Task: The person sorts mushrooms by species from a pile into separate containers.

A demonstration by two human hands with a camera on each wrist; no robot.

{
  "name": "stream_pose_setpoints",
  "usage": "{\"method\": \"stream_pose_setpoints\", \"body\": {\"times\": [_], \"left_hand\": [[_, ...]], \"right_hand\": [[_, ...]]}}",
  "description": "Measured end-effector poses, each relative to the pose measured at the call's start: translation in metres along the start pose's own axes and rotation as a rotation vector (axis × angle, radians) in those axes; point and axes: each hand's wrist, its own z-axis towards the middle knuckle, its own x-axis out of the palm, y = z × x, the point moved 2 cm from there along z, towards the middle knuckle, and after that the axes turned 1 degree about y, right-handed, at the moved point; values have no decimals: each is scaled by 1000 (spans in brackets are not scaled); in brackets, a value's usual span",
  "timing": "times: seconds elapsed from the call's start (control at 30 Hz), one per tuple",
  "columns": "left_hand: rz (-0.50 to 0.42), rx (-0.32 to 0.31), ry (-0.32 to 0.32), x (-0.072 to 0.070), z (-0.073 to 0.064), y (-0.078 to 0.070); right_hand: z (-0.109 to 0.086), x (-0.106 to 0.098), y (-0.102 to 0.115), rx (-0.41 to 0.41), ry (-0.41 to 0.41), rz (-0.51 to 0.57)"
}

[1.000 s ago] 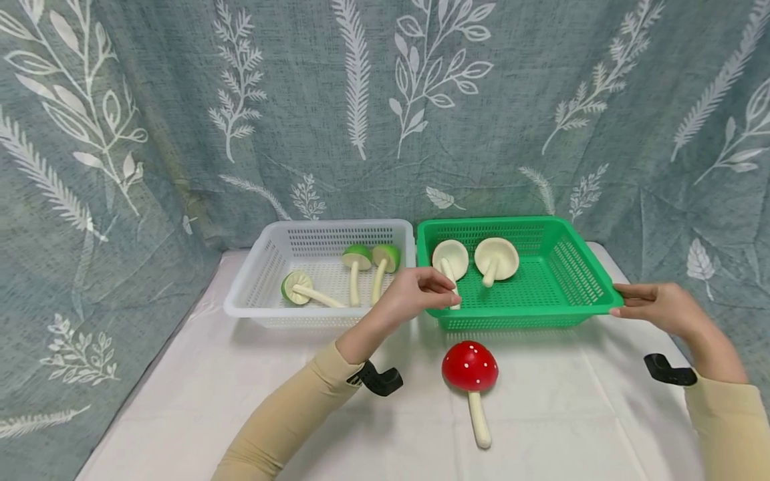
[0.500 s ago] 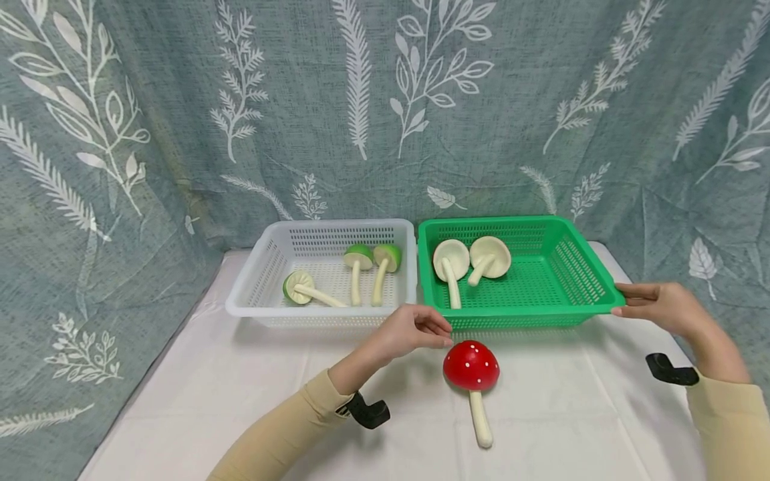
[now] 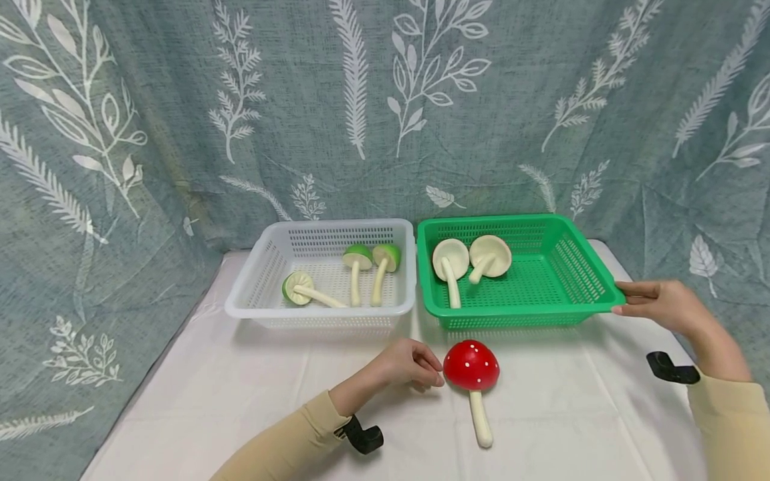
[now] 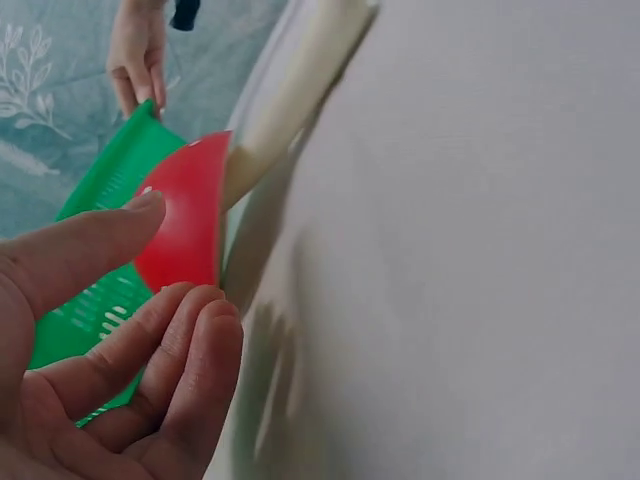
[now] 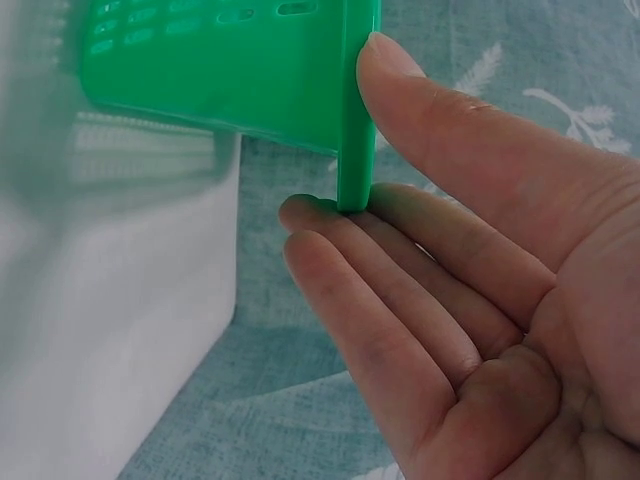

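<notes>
A toy mushroom with a red, white-dotted cap and cream stem lies on the white cloth, stem toward the viewer. Just left of its cap is my left hand, holding nothing. In the left wrist view, the cap shows beyond a gap between thumb and fingers; whether they touch it I cannot tell. My right hand holds the right end of the green basket. The right wrist view has the thumb against the rim and fingertips at its lower edge. Two mushrooms lie cap-underside up inside.
Left of the green basket, side by side with it, stands a white basket. Three green-capped mushrooms lie in it. Behind both baskets hangs a blue-green curtain with white leaf patterns. White cloth covers the table.
My left hand has let go of a mushroom in the green basket and come down toward the viewer, beside the red-capped one on the cloth. My right hand has stayed at the rim.
</notes>
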Motion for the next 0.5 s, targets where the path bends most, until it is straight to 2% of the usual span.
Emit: {"method": "stream_pose_setpoints", "body": {"times": [0.27, 0.5], "left_hand": [[80, -45, -24, 12, -1, 5], [55, -21, -39, 17, 2, 6]], "right_hand": [[-1, 0, 1, 3, 7, 4], [-1, 0, 1, 9, 12, 10]]}}
